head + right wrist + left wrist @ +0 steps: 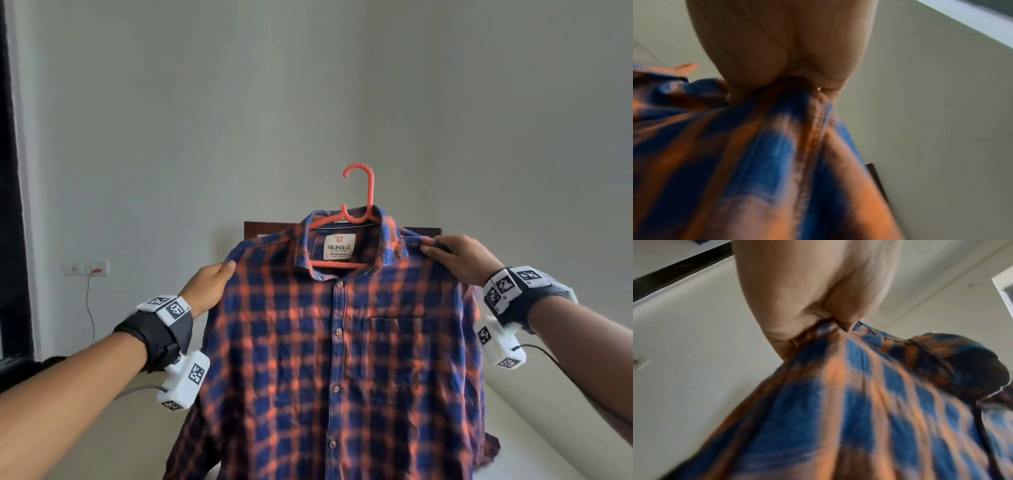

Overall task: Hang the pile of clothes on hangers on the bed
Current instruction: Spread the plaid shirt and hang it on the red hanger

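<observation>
Shirt (337,346) on hanger (359,209), hook above collar, held up centre frame. Left hand (209,284) at shirt's left shoulder, right hand (460,258) at right shoulder. Headboard (253,229) behind shirt, against wall. Wall socket (85,268) far left. Bed (534,425) below, lower right.

shirt (342,359): blue-orange plaid, buttoned, upright | hanger (363,192): red, inside collar

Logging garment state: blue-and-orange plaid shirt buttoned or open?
Buttoned: blue-and-orange plaid shirt placket closed below the collar, on the coral plastic hanger; hem out of view.
</observation>
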Available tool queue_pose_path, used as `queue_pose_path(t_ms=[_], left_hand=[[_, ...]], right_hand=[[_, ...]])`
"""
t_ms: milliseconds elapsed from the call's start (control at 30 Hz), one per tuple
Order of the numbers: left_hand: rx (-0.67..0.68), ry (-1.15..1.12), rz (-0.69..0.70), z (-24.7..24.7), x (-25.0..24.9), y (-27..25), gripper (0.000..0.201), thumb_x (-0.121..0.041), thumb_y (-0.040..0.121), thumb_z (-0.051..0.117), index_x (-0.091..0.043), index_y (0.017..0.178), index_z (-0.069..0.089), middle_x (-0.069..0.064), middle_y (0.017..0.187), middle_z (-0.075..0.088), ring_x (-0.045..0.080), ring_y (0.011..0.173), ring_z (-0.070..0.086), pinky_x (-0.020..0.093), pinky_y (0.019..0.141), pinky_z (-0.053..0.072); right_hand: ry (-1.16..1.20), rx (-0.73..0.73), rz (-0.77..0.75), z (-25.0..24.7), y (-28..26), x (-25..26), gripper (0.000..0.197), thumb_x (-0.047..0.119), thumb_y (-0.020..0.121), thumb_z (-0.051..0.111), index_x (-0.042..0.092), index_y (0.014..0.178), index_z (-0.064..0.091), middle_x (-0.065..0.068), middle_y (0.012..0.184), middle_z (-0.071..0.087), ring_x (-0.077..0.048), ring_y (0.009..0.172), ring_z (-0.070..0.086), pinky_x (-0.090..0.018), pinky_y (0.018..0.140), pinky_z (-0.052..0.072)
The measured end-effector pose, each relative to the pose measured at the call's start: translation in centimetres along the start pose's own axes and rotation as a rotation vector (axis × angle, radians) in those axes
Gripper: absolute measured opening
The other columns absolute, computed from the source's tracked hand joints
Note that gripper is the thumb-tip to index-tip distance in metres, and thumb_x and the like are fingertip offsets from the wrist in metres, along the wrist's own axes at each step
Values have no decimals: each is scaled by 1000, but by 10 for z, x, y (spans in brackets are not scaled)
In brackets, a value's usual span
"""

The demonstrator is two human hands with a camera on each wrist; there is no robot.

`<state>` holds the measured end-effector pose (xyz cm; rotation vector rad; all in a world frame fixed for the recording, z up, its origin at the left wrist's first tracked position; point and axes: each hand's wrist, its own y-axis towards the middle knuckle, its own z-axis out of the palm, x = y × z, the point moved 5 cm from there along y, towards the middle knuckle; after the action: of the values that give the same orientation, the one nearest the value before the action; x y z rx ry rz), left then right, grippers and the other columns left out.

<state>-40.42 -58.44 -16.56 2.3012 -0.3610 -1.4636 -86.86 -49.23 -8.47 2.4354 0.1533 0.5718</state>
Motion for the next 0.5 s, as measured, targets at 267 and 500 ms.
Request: queue_pose_path(t_ms=[267, 500], left_hand=[[3, -24, -50, -5, -1, 10, 33, -30, 104, 46, -11, 93, 71, 12, 106, 71, 27, 101, 64, 36, 100, 44], [-125, -283, -191, 21, 90, 32, 34, -35, 101, 44, -17, 91, 71, 10, 104, 73, 32, 104, 66, 45, 97, 50]], right_hand=[[11, 133, -11, 31, -7, -12, 23, 40, 99, 57, 26, 102, 74, 4, 88, 69, -21, 85, 63, -31, 73, 42], [50, 72, -20, 140, 43, -16, 36, 47, 97, 58, 20, 112, 75, -6, 99, 76, -29, 98, 68, -46, 90, 52]])
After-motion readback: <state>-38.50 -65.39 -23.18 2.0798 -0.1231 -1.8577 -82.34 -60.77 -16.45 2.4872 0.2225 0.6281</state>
